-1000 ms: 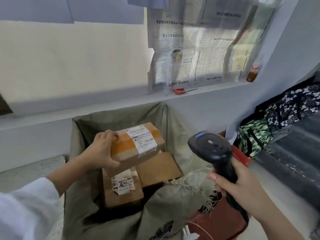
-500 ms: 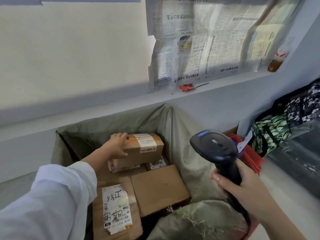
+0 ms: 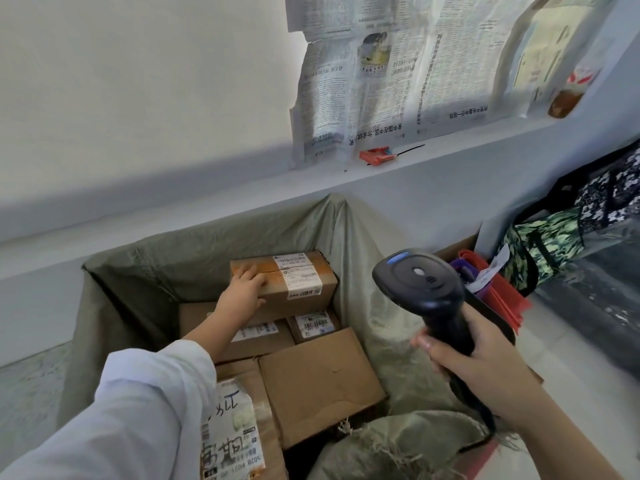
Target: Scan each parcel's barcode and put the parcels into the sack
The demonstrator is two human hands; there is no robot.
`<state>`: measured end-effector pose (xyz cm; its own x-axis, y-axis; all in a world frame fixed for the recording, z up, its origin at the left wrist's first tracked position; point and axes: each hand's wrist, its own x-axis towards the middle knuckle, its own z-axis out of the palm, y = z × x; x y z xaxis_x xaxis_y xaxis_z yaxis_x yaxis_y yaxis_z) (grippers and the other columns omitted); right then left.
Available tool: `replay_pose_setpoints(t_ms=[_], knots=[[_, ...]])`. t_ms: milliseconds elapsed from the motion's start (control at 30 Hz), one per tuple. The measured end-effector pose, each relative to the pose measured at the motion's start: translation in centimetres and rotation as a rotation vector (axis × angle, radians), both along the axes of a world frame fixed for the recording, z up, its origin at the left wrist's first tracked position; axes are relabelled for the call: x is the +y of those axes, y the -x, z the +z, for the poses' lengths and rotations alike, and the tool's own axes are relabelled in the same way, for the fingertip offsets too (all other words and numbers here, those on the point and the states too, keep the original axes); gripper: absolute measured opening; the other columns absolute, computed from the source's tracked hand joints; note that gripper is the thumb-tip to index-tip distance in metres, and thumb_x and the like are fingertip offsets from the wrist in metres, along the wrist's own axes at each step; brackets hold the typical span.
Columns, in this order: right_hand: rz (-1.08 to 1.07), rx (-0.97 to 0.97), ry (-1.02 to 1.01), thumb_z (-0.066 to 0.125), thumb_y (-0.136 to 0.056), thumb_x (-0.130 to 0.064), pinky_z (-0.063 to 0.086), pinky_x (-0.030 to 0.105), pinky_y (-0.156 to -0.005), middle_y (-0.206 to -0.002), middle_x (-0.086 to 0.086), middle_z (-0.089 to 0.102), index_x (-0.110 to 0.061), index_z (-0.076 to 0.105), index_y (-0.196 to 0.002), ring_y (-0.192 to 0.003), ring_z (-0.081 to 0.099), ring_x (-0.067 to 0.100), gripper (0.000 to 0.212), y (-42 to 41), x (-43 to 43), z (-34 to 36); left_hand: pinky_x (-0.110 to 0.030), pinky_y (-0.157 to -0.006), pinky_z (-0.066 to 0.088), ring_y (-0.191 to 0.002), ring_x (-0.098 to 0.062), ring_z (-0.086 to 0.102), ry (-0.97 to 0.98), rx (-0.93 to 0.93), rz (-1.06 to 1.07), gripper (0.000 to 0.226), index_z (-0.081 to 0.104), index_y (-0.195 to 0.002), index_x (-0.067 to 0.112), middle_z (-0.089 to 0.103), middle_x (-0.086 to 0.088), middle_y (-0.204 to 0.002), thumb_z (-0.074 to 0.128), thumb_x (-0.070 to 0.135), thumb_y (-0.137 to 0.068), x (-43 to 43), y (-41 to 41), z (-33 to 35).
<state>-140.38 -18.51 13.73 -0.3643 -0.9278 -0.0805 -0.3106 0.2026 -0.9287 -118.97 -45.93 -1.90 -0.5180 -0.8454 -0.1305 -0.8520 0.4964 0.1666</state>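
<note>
At the far wall of the sack (image 3: 138,271), the left hand (image 3: 242,292) is gripping the taped parcel (image 3: 294,285), with its fingers curling over the box's left end and the thumb lying on the near face. The parcel is sitting inside the sack, on top of the labelled boxes (image 3: 311,325) lying lower in it, so the step in hand is probably the placing. To do it well, the hand should be lowering the box flat, keeping it tight against the sack's far wall. It should be letting go only once the boxes below are carrying it, then sliding out towards the sack's left wall. The parcel's long axis is running left to right along that far wall, with its label facing up and towards the sack's near side. Above the sack's right edge, the right hand (image 3: 485,368) is wrapping its fingers around the handle of the scanner (image 3: 426,296), whose head is tipping towards the sack's far side.
</note>
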Motion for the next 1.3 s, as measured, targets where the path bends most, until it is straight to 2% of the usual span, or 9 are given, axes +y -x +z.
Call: replay_pose_setpoints(t_ms=[67,267,400,600,733,967,1100,1200,1300], knots=[[0.001,0.008,0.000,0.067,-0.081,-0.007,0.046,0.020,-0.049,-0.059,-0.001,0.062,-0.006,0.059,-0.087,-0.047,0.054,0.007,0.010,0.0,0.2,0.0,-0.040,-0.116,0.019,-0.146,-0.027,0.005,-0.027,-0.024,0.001,0.052,0.036,-0.140,0.020,0.016,-0.005,-0.157,0.057,0.023,-0.092,0.2,-0.2,0.0],[-0.015,0.022,0.026,0.068,-0.080,-0.006,0.044,0.016,-0.048,-0.055,-0.003,0.061,-0.008,0.059,-0.085,-0.045,0.052,0.008,0.010,0.5,1.9,0.3,-0.046,-0.114,0.026,-0.146,-0.027,0.001,-0.133,-0.188,-0.018,0.066,0.019,-0.149,0.026,0.004,-0.004,-0.159,0.054,0.034,-0.093,1.5,-0.1,2.7],[0.026,0.048,0.058,0.066,-0.082,-0.006,0.043,0.016,-0.047,-0.054,0.002,0.059,-0.006,0.060,-0.085,-0.046,0.052,0.011,0.007,0.7,3.2,0.9,-0.042,-0.107,0.036,-0.140,-0.027,0.024,-0.097,-0.143,-0.009,0.064,0.024,-0.148,0.017,0.022,-0.009,-0.154,0.053,0.034,-0.094,4.4,0.1,5.4],[0.156,0.054,0.102,0.067,-0.082,-0.012,0.045,0.016,-0.052,-0.055,0.001,0.059,-0.012,0.058,-0.084,-0.049,0.054,0.008,0.009,-0.2,5.0,2.0,-0.031,-0.092,0.046,-0.114,-0.018,0.053,-0.016,-0.006,0.010,0.044,0.045,-0.134,0.017,0.052,-0.003,-0.132,0.054,0.033,-0.093,10.6,-2.4,10.2],[0.269,0.064,0.090,0.066,-0.083,-0.014,0.045,0.021,-0.054,-0.056,-0.003,0.061,-0.012,0.059,-0.087,-0.051,0.055,0.007,0.009,-1.4,6.8,1.8,-0.030,-0.089,0.048,-0.107,-0.016,0.056,0.017,0.094,0.137,0.037,0.052,-0.126,0.016,0.059,-0.002,-0.120,0.053,0.033,-0.093,16.5,-6.0,11.7],[0.449,0.005,0.056,0.066,-0.084,-0.012,0.045,0.020,-0.049,-0.057,-0.004,0.062,-0.016,0.058,-0.092,-0.048,0.054,0.008,0.012,-4.9,9.4,1.0,-0.027,-0.082,0.048,-0.097,-0.013,0.057,0.032,0.068,0.224,0.030,0.057,-0.120,0.020,0.061,0.003,-0.112,0.054,0.033,-0.093,27.3,-11.6,12.8],[0.566,0.029,0.062,0.066,-0.084,-0.013,0.045,0.023,-0.049,-0.057,0.005,0.062,-0.014,0.059,-0.092,-0.048,0.055,0.010,0.010,-8.3,10.0,1.3,-0.023,-0.075,0.041,-0.096,-0.014,0.056,0.101,0.059,0.309,0.027,0.057,-0.115,0.018,0.060,0.001,-0.109,0.052,0.033,-0.094,31.7,-15.5,14.1],[0.648,0.078,0.094,0.066,-0.083,-0.014,0.048,0.025,-0.051,-0.063,0.017,0.064,-0.013,0.059,-0.090,-0.050,0.057,0.015,0.010,-11.5,10.2,1.5,-0.028,-0.078,0.043,-0.099,-0.017,0.056,0.133,0.067,0.383,0.029,0.057,-0.115,0.017,0.060,0.000,-0.108,0.049,0.036,-0.095,34.6,-19.1,14.5],[0.737,0.114,0.098,0.067,-0.083,-0.020,0.051,0.024,-0.054,-0.060,0.005,0.066,-0.019,0.059,-0.089,-0.051,0.060,0.011,0.010,-15.5,10.5,1.6,-0.029,-0.081,0.046,-0.101,-0.014,0.057,0.152,0.096,0.475,0.031,0.057,-0.119,0.020,0.060,0.004,-0.112,0.049,0.038,-0.095,38.0,-23.1,14.3]])
